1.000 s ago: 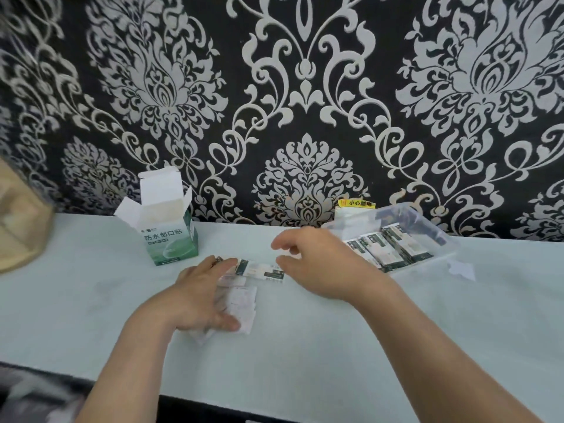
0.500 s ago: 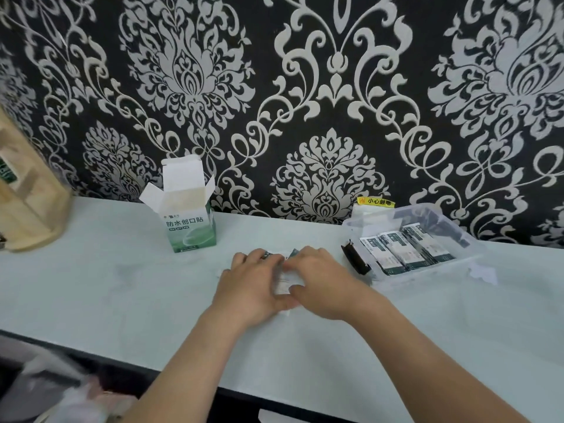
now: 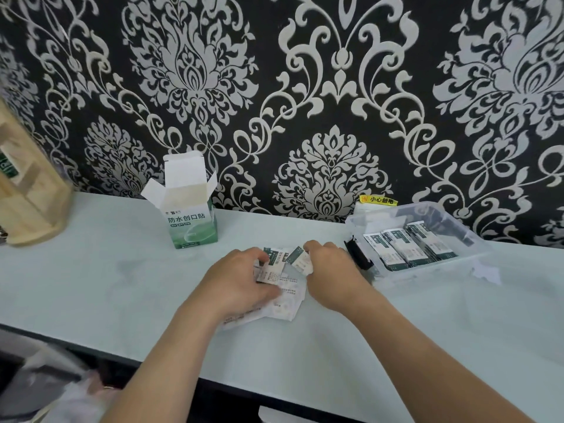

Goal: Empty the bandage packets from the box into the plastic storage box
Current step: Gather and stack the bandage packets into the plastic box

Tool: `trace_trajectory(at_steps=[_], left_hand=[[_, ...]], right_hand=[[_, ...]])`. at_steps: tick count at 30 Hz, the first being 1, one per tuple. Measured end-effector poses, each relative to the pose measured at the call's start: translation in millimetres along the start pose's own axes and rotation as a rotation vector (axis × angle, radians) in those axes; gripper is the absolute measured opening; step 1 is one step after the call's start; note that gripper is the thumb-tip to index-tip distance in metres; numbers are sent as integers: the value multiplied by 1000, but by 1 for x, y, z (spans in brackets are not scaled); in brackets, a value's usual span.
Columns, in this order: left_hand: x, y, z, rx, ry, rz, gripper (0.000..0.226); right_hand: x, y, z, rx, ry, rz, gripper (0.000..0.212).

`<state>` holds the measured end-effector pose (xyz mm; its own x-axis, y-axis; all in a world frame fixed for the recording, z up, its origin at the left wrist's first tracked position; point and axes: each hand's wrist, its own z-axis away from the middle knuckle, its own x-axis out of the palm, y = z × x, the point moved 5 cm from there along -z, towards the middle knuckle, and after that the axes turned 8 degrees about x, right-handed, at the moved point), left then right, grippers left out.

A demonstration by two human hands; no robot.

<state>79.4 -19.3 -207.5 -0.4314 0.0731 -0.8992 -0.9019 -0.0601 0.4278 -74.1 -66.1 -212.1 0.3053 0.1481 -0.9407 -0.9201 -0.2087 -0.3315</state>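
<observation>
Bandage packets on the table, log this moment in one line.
left hand: on loose bandage packets | right hand: pinching one packet | plastic storage box: partly filled

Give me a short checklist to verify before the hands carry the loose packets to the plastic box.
1. Left hand on the loose packets: ok.
2. Right hand pinching one packet: ok.
3. Plastic storage box open, no lid on it: ok.
4. Free room inside beside its rows of packets: ok.
5. Cardboard box fully emptied: cannot tell.
6. All loose packets gathered in one stack: not ok.
</observation>
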Motion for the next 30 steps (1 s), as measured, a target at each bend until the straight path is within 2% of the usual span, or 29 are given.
trace_trajectory(at_steps=[3,6,9,12,16,22,27,30], left_hand=[[1,1,-14,-52,149,1,63],[7,6,-32,-73,158,-48,75],[15,-3,-49,-170,104,141,79],[19,-8,-56,-212,87,238,58],[11,2,-58,-156,87,14,34],[14,15,-61,-102,45,109,39],[-3,18,-52,-46,249,198,21],[-22,15,-43,-34,377,423,8]], right_hand=[[3,4,0,68,-51,-96,30],[0,5,3,70,-38,-117,28],[-3,4,8,71,-11,-99,28],[-5,5,9,90,21,-111,27],[-7,2,12,90,69,-84,30],[-3,2,7,134,81,-192,24],[-5,3,3,133,146,-357,11],[-13,-2,7,72,238,-505,12]])
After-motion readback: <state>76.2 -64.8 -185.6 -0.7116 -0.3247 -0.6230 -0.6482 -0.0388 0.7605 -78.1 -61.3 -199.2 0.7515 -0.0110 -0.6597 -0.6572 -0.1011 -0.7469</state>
